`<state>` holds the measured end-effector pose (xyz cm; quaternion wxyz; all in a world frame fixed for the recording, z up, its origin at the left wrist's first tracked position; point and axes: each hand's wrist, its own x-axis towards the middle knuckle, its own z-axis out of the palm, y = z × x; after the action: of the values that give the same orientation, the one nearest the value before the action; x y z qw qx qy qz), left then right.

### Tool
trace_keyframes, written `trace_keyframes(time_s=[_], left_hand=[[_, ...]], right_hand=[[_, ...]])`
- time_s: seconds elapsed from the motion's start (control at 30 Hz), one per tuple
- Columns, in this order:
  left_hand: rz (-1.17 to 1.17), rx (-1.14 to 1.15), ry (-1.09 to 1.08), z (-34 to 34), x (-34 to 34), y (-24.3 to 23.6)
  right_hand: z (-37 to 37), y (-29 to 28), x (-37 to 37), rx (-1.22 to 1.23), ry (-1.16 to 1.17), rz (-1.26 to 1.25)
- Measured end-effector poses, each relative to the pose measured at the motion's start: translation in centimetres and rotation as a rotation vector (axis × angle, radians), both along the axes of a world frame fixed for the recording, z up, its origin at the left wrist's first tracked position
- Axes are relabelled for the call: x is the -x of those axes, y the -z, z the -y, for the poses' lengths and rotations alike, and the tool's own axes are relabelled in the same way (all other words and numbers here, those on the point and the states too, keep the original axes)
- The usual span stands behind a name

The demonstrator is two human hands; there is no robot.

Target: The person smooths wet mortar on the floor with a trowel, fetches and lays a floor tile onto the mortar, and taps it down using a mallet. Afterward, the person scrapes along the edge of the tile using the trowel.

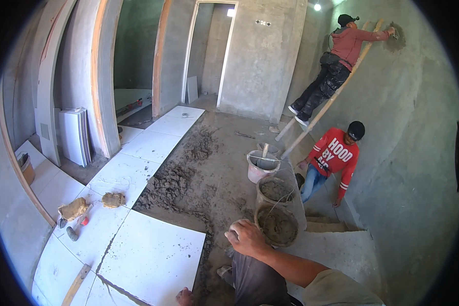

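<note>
My right hand (247, 237) rests curled on my knee, which is covered by grey trousers (257, 280); nothing shows in its fingers. Only part of my left hand (184, 297) is visible at the bottom edge, low on the floor by the near corner of a large white tile (153, 255). That tile lies next to a rough bed of grey mortar (188, 168). A round bucket of wet mortar (277, 224) stands just beyond my right hand.
Behind that bucket are a second mortar bucket (275, 189) and a white bucket (260, 166). One person in red crouches on the concrete steps (336, 245); another works the right wall from a wooden ladder (331, 97). Spare tiles (75, 135) lean at left. Dirty gloves (74, 208) lie on laid tiles.
</note>
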<state>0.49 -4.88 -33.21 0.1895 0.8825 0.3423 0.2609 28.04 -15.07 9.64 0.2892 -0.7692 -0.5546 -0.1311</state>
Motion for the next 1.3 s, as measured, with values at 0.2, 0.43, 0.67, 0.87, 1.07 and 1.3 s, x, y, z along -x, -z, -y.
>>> trace_keyframes(time_s=[0.2,0.43,0.67,0.87,1.07,1.3], left_hand=[[-0.368,0.378,0.000,1.3,-1.2,0.1],[-0.203,0.432,-0.132,2.6,-2.6,-6.1],[0.537,1.121,-0.203,4.2,-2.6,-11.0],[0.538,1.487,-0.507,5.9,-0.2,-26.7],[0.538,1.798,-0.825,9.5,2.5,-41.8],[0.273,2.009,-0.876,13.0,1.5,-47.9]], right_hand=[[0.1,-0.3,-0.2,0.000,-0.053,-0.019],[0.6,-0.7,-0.9,0.032,-0.423,-0.157],[-2.7,0.4,-2.5,0.226,-0.625,-0.191],[-8.9,2.8,-3.3,0.260,-0.686,-0.164],[-10.0,2.4,-4.9,0.415,-0.632,-0.144],[-5.5,-0.6,-3.8,0.616,-0.596,-0.121]])
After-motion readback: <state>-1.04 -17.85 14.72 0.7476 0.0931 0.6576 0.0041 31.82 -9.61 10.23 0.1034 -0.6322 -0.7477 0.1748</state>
